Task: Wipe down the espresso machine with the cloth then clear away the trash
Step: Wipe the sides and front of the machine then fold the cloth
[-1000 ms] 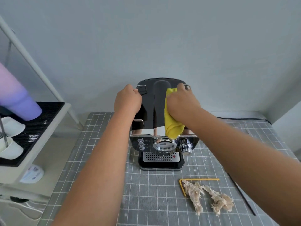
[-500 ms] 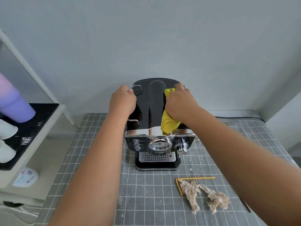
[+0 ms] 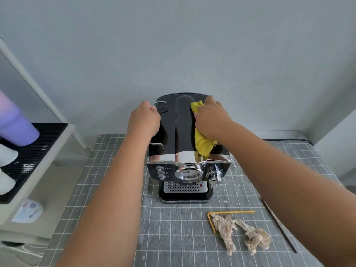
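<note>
A black and chrome espresso machine [image 3: 184, 170] stands on the grey grid mat [image 3: 173, 237], facing me. My right hand [image 3: 212, 120] presses a yellow cloth [image 3: 203, 144] onto the right side of the machine's top, toward the back. My left hand [image 3: 144, 120] grips the machine's top left edge by a wire rail. Crumpled brown paper trash [image 3: 240, 233] and a bent yellow straw [image 3: 227, 213] lie on the mat in front of the machine, to the right.
A white shelf with a black mat [image 3: 34, 151] stands to the left, holding a purple tumbler [image 3: 13, 124] and white cups [image 3: 5, 170]. A thin black stick [image 3: 279, 226] lies at the mat's right. A black cable [image 3: 289, 140] runs along the back wall.
My right hand has slid the yellow cloth further back along the machine's top. The left hand keeps its hold on the left edge. The view has shifted slightly.
</note>
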Action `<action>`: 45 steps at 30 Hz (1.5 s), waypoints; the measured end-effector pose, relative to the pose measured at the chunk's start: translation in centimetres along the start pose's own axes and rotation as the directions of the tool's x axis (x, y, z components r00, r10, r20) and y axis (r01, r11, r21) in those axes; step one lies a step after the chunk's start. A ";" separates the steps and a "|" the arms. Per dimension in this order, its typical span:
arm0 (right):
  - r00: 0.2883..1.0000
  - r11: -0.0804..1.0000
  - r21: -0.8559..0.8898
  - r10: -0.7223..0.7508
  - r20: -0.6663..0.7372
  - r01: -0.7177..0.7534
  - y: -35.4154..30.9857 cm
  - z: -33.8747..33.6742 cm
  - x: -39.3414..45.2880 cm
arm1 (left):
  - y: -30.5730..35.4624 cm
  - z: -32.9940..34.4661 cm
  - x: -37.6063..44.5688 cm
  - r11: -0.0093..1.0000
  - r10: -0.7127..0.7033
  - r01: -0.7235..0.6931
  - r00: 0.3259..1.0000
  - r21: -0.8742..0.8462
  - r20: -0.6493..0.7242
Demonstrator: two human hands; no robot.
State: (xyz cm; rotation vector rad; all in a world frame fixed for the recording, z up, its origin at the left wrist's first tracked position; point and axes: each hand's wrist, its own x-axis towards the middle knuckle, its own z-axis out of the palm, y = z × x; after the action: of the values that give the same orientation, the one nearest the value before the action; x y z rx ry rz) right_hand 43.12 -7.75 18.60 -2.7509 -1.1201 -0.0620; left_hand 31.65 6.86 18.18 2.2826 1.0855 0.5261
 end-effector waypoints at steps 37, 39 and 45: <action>0.867 0.893 0.179 -0.324 -0.380 0.412 2.5 0.2 -12.4 | 1.7 0.0 0.0 0.995 0.001 0.005 0.998 0.102 -0.059; 0.877 0.905 0.181 -0.299 -0.376 0.386 0.6 -0.1 -12.1 | 1.7 0.0 0.0 0.995 0.001 0.006 0.998 0.103 -0.060; 0.876 0.908 0.013 -0.399 -0.269 0.418 -3.1 -0.7 -11.2 | 1.7 0.2 -0.2 0.998 -0.012 0.016 0.998 0.063 -0.061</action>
State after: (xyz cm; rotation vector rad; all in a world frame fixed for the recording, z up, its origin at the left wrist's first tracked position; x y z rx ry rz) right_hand 33.00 -13.41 18.62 -2.3084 -1.5655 -0.4165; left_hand 32.68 5.75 19.09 2.3249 1.1623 0.5661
